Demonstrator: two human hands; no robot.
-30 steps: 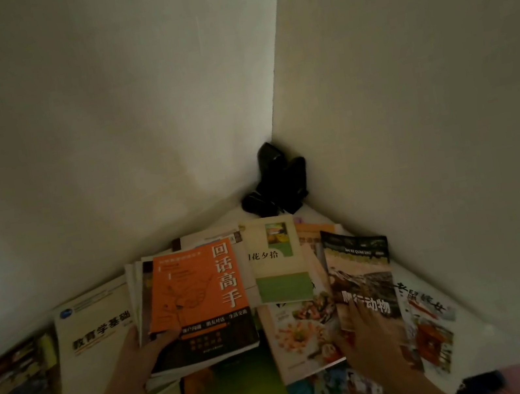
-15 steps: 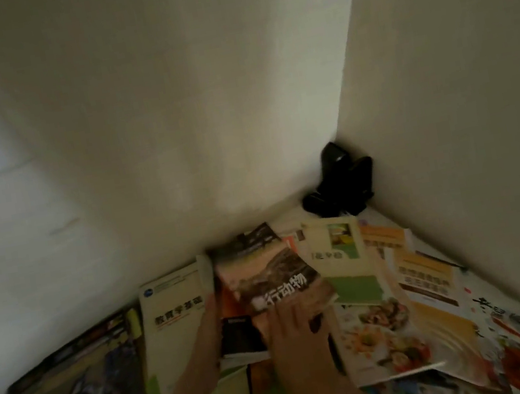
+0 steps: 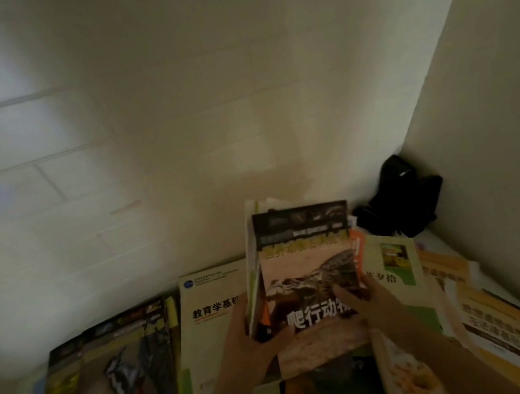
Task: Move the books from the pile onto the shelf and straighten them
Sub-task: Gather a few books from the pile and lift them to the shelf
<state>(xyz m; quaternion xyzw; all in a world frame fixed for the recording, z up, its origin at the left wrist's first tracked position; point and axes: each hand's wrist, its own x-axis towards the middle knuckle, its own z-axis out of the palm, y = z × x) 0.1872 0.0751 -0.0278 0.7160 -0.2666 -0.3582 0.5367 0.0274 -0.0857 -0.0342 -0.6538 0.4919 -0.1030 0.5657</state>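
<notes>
A small stack of books is lifted off the pile, with the reptile book [image 3: 310,278] on top and an orange book and white pages showing behind it. My left hand [image 3: 246,347] grips the stack's lower left edge, thumb across the cover. My right hand [image 3: 371,295] holds the right edge, fingers on the cover. Around them the pile spreads flat: a white textbook [image 3: 205,309] at the left, a bird book [image 3: 111,386] further left, a green-and-cream book [image 3: 397,263] at the right, and orange-yellow books [image 3: 488,316] at the far right.
A black object [image 3: 399,197] sits in the corner where the back wall meets the right wall [image 3: 503,156]. The tiled back wall [image 3: 137,131] rises straight behind the books. More books lie under my forearms at the bottom edge.
My right hand carried the reptile book from the right onto the orange book in my left hand. Both hands now hold the gathered stack, raised and tilted up. The view has swung left.
</notes>
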